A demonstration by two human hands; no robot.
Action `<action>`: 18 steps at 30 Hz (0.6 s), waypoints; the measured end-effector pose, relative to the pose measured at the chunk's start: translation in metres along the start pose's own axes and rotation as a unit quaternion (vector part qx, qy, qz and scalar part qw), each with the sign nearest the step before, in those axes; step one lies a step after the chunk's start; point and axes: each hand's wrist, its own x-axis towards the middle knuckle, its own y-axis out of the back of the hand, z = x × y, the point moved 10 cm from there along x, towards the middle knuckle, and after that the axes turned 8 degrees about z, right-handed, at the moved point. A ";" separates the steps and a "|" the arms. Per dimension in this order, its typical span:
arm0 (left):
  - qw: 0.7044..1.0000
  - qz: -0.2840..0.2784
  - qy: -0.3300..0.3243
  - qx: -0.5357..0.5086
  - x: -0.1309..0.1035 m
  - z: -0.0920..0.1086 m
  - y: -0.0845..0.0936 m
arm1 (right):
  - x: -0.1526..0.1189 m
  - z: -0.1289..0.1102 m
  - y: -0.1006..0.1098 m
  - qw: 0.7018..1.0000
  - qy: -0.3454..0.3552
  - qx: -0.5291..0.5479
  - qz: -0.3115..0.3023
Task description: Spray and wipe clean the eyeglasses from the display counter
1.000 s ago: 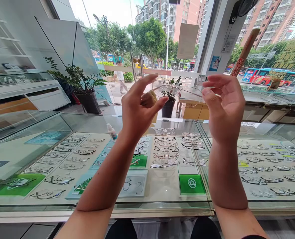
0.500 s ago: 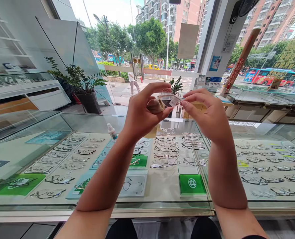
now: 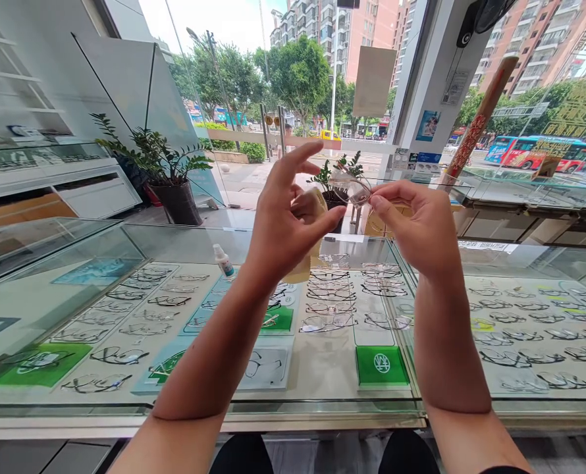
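Thin-rimmed glasses (image 3: 355, 191) hang in the air above the counter, pinched at their right side by my right hand (image 3: 414, 220). Just left of them is my left hand (image 3: 288, 214), its thumb and index finger spread apart. A pale yellowish cloth (image 3: 317, 253) is held in that hand by the curled lower fingers and hangs below the palm. My left fingertips are apart from the glasses.
Below the hands, a glass display counter (image 3: 322, 411) holds several rows of glasses. A small spray bottle (image 3: 224, 261) stands on it at the left. Beyond are a potted plant (image 3: 177, 191) and a large window.
My left thumb and index finger have opened away from the glasses, and more of the cloth shows hanging down. My right hand and the glasses have shifted slightly right.
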 end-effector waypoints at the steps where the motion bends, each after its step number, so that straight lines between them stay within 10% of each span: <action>1: 1.000 0.014 0.015 -0.001 0.000 -0.002 0.002 | 0.000 0.000 0.002 1.000 0.006 -0.013 0.015; 7: 0.983 -0.089 0.125 -0.098 -0.012 -0.013 -0.036 | -0.005 -0.017 -0.005 0.994 0.059 -0.085 0.035; 18: 0.961 -0.067 0.204 -0.176 -0.020 -0.046 -0.061 | -0.014 -0.031 -0.023 0.982 0.057 -0.177 -0.034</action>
